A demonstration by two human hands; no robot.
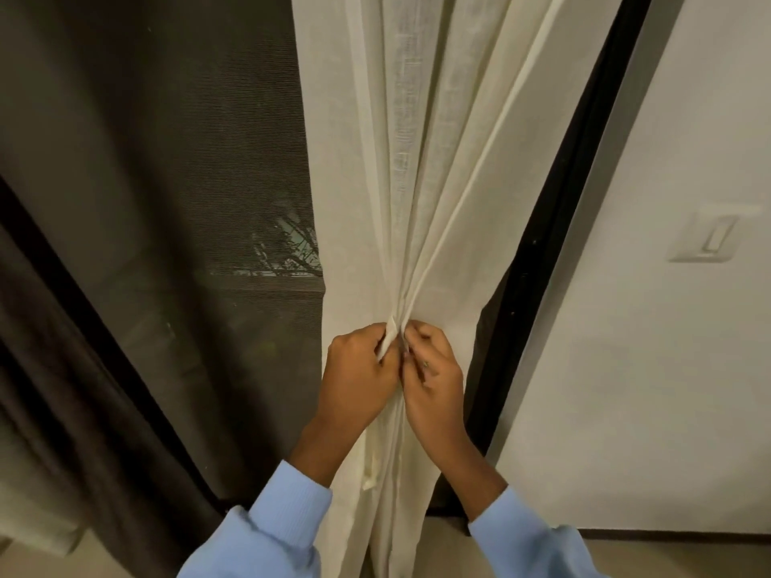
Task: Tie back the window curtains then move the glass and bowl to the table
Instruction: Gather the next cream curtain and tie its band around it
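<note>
You have the cream curtain bunched to a waist at the right of the window, beside the dark frame. Your left hand and right hand touch there, each grip clenched on a strip of fabric, seemingly the tie. The knot looks unfinished, so you are early on: glass, bowl and worktop are out of view.

Both hands were raised side by side, knuckles nearly touching: the left hand and right hand each pinched shut, forearms in blue sleeves.
</note>
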